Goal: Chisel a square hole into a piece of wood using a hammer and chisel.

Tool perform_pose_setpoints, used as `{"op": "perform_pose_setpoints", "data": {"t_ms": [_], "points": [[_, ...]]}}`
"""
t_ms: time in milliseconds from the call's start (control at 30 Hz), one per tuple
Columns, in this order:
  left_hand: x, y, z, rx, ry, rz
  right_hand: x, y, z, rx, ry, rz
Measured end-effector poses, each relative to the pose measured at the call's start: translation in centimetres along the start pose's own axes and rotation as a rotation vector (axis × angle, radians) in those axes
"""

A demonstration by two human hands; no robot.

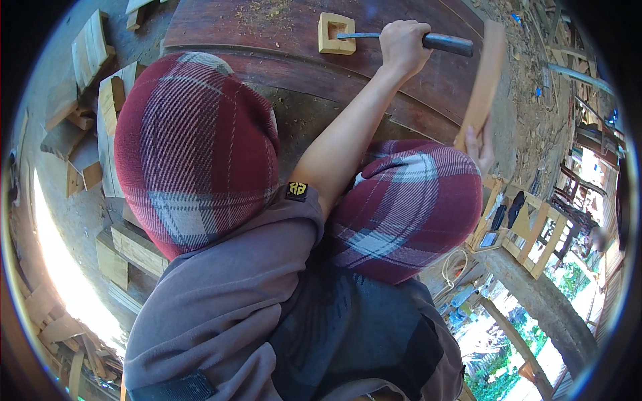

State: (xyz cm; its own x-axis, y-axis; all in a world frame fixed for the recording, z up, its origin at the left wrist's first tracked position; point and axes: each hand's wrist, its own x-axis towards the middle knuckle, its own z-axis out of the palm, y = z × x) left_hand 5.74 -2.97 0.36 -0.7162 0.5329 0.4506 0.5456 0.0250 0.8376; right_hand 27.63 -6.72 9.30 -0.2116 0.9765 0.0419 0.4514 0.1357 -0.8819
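My left hand [404, 48] is closed around a chisel, whose dark handle [449, 45] sticks out to the right of the fist. The thin metal blade [358, 35] points left, its tip in the square hollow of a small pale wooden block [328, 45]. Beyond my right knee, my right hand [479, 148] grips the lower end of a wooden bat [487, 80], slightly blurred. The bat stands raised just right of the chisel handle, apart from it. The knee hides part of this hand.
The block rests on a dark reddish wooden board [281, 27] strewn with wood chips. My knees wear plaid trousers [200, 140]. Wood offcuts [90, 50] lie at the left. A wooden crate [528, 227] stands at the right, and a light cord loop [455, 267] lies near it.
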Motion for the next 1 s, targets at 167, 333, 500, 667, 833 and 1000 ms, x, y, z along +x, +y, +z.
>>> {"op": "perform_pose_setpoints", "data": {"t_ms": [167, 333, 500, 667, 833, 1000], "points": [[0.0, -0.3, -0.1, 0.029, -0.017, 0.005, -1.4, -2.5, 1.9, 0.471, 0.233, 0.156], [-0.2, -0.9, 0.1, 0.103, -0.087, -0.023, -0.2, -0.3, 1.0, -0.099, -0.039, 0.048], [0.5, -1.0, -0.3, 0.048, 0.042, -0.010, -1.1, -4.1, 1.5, 0.356, 0.185, 0.284], [0.3, -0.8, -0.5, 0.081, -0.051, -0.062, -0.5, -0.8, 2.6, -0.114, -0.074, 0.049], [0.1, -1.4, -0.7, 0.084, -0.003, -0.015, -1.6, -4.4, 2.6, 0.415, 0.250, 0.254], [-0.9, -1.2, -0.2, 0.109, -0.093, -0.015, -0.2, -0.6, 3.2, -0.173, -0.131, 0.024]]}}
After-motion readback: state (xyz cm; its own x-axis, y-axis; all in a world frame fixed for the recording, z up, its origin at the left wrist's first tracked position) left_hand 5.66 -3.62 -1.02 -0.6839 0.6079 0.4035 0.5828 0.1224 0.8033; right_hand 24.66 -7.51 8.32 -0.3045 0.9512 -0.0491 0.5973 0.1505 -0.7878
